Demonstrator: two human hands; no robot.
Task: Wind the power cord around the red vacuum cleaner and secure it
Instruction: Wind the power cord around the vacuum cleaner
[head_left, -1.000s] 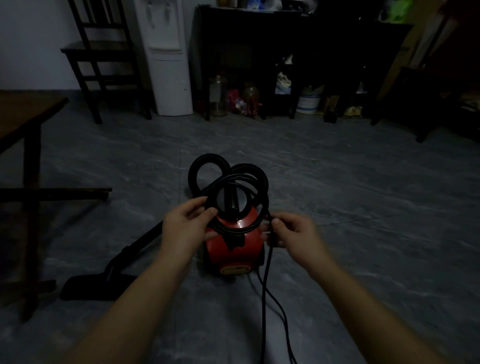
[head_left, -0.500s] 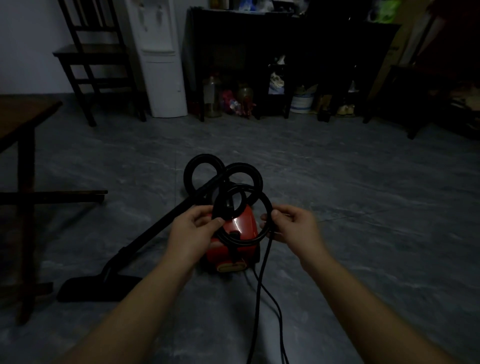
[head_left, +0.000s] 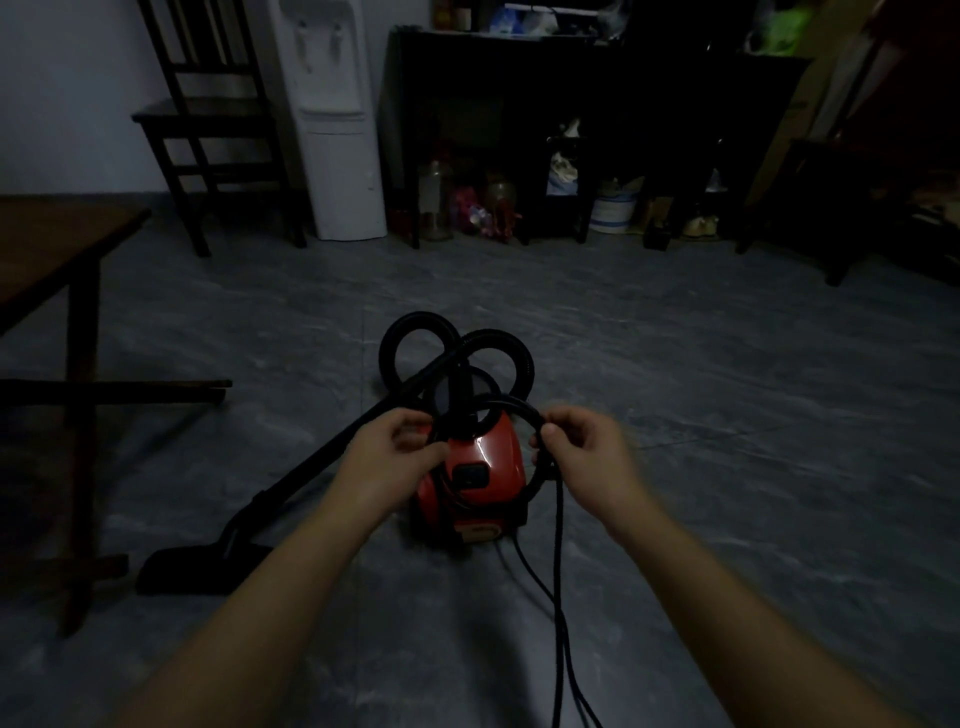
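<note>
The red vacuum cleaner (head_left: 478, 480) stands on the grey floor in the middle of the view. A loop of black power cord (head_left: 511, 408) arcs over its top. My left hand (head_left: 387, 457) pinches the loop at its left side. My right hand (head_left: 584, 452) grips the cord at the right side of the vacuum. From that hand two strands of cord (head_left: 561, 597) hang down and trail toward me across the floor. The black hose (head_left: 415, 332) coils in rings behind the vacuum.
The black wand and floor nozzle (head_left: 208, 564) lie on the floor to the left. A wooden table (head_left: 57, 244) stands at the left edge. A chair (head_left: 208, 119), a white water dispenser (head_left: 332, 119) and a dark shelf unit (head_left: 571, 104) line the far wall.
The cord loop has come down lower over the vacuum's top. Both hands moved down and closer to the red body, still holding the cord.
</note>
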